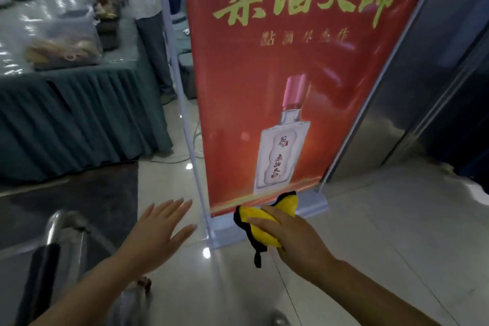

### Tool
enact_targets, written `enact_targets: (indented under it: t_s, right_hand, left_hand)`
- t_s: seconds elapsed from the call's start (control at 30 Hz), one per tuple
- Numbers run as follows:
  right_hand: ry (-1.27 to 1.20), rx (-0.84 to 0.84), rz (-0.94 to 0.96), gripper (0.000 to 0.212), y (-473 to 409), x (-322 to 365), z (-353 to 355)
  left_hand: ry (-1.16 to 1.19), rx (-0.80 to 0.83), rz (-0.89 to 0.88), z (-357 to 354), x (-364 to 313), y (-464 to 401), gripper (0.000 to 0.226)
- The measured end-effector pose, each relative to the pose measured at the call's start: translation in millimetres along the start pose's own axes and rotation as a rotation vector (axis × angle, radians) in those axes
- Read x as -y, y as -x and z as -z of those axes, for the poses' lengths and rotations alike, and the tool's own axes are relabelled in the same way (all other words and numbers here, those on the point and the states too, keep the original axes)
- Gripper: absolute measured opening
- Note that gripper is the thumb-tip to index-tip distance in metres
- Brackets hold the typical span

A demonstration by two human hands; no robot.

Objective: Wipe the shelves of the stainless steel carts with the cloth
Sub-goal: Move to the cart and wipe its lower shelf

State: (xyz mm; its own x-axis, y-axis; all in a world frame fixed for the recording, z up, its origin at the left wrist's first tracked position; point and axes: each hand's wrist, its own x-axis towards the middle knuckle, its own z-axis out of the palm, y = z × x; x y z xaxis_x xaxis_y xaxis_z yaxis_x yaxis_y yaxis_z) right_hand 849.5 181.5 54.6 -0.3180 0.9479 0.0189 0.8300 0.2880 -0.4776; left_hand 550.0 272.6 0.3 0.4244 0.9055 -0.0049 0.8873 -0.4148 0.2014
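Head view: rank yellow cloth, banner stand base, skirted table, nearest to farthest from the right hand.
1. yellow cloth: gripped in the right hand.
2. banner stand base: on the floor just beyond it.
3. skirted table: far left.

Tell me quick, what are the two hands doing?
Left hand: open, fingers straight, holding nothing.
Right hand: gripping the yellow cloth.
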Motion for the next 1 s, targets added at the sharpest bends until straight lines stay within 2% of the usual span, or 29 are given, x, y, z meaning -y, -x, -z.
enact_targets:
  t_s: [0.1, 0.2, 0.33, 0.43, 0.53, 0.67, 0.83, 0.9, 1.0]
  right_hand:
    - [0.043, 0.063, 0.101, 0.051, -70.5, -36.0, 3.6]
    - [-0.035, 0.194, 0.224, 0.049, -142.1, -58.8, 7.8]
    - [-0.108, 0.315, 0.415, 0.046, -242.8, -61.6, -2.6]
    - [-0.133, 0.399, 0.522, 0.045, -315.5, -43.1, -26.4]
    - [-0.179, 0.449, 0.565, 0.042, -376.9, -8.2, -55.8]
    - [-0.204, 0.478, 0.640, 0.034, -462.6, 56.4, -101.9]
    - [-0.199, 0.539, 0.702, 0.032, -565.9, 156.9, -161.2]
    - [-0.196, 0.573, 0.735, 0.025, -599.5, 197.7, -181.4]
    - [-0.186, 0.624, 0.812, 0.030, -638.5, 256.0, -208.9]
  left_hand:
    - [-0.020, -0.025, 0.136, 4.1, 20.2, -31.2, 0.102]
    - [-0.036, -0.022, 0.317, 15.0, 37.5, -47.6, 0.105]
    - [-0.009, -0.061, 0.541, 34.5, 66.8, -47.9, 0.110]
    - [-0.029, -0.062, 0.723, 45.4, 88.3, -29.4, 0.103]
    - [-0.019, -0.087, 0.907, 52.3, 116.5, -13.7, 0.098]
    - [0.015, -0.110, 1.045, 56.4, 174.2, -8.2, 0.109]
    - [0.044, -0.111, 1.208, 58.6, 271.9, -14.7, 0.068]
    - [0.083, -0.113, 1.267, 64.0, 306.3, -16.4, 0.065]
    - [0.111, -0.132, 1.367, 68.0, 344.9, -10.5, 0.065]
